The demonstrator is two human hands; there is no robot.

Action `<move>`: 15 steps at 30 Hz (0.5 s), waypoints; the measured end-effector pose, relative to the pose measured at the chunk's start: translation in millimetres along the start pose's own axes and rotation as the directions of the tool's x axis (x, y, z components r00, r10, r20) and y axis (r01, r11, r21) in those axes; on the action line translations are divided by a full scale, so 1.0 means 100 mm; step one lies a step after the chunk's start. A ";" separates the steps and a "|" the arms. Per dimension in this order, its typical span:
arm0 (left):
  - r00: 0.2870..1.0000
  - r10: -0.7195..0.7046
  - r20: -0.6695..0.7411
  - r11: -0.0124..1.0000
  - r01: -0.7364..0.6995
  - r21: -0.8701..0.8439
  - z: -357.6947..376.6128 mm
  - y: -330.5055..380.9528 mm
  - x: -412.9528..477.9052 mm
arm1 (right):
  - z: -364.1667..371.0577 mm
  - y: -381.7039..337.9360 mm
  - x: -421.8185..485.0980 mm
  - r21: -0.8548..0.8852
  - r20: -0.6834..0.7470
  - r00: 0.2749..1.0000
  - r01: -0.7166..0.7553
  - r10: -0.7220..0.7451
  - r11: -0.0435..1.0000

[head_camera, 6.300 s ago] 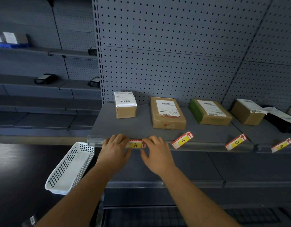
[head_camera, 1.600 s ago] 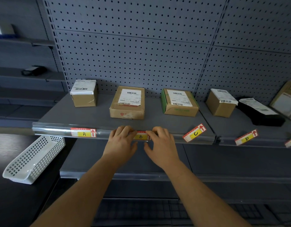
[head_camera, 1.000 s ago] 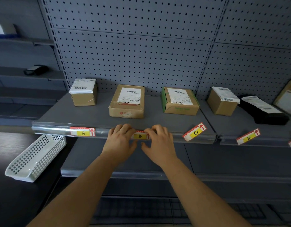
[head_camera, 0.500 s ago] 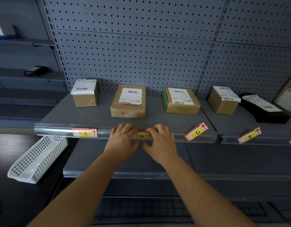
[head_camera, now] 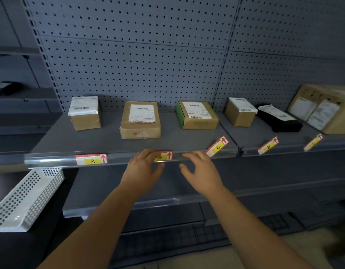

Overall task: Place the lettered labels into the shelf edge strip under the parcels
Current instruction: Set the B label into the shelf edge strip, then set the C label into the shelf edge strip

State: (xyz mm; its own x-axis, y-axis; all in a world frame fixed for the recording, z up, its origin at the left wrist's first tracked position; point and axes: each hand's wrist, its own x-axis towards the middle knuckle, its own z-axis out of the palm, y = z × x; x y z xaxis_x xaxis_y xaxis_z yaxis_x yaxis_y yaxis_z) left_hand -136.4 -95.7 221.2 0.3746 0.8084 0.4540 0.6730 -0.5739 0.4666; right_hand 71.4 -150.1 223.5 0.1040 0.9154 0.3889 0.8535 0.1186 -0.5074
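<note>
Label A point(head_camera: 91, 159) sits flat in the clear shelf edge strip point(head_camera: 51, 159) below the leftmost parcel point(head_camera: 84, 113). Label B point(head_camera: 164, 156) sits in the strip under the second parcel point(head_camera: 140, 122). My left hand point(head_camera: 143, 167) rests at B's left end, fingers touching the strip. My right hand point(head_camera: 200, 169) hovers to B's right, fingers spread, holding nothing. Label C point(head_camera: 217, 146) lies loose and slanted on the shelf in front of the green-sided parcel point(head_camera: 196, 115). Label D point(head_camera: 268, 145) and another label point(head_camera: 313, 142) lie slanted farther right.
A white perforated basket point(head_camera: 28, 199) leans at the lower left. More parcels stand to the right: a small box point(head_camera: 240, 112), a black bag point(head_camera: 278, 121) and a large carton point(head_camera: 323, 107). A lower shelf point(head_camera: 167, 191) runs under my hands. Pegboard backs the shelving.
My right hand has come off label B and slid right along the strip, baring the label's red arrow. My left hand stays at B's left end. The view has shifted slightly right.
</note>
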 end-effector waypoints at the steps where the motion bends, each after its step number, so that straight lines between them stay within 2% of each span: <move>1: 1.000 0.000 0.008 1.000 0.000 -0.021 0.04 0.05 -0.02 | -0.05 0.04 -0.07 -0.008 -0.010 1.000 -0.012 0.011 1.000; 7: 0.997 0.004 0.079 0.999 -0.001 -0.032 0.28 0.32 -0.09 | -0.38 0.34 -0.32 -0.046 -0.017 0.998 -0.065 0.064 0.997; 15: 0.998 -0.039 0.051 0.999 0.038 0.013 0.64 0.74 0.08 | -0.70 0.91 -0.22 -0.041 0.037 0.999 -0.005 0.006 0.999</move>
State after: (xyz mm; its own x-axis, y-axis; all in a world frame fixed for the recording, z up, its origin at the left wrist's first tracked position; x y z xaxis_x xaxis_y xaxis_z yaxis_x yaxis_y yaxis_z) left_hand -42.8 -123.0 211.2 0.3801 0.8357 0.3964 0.6950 -0.5408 0.4738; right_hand 182.6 -186.3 222.1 0.0906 0.9297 0.3570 0.8733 0.0981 -0.4772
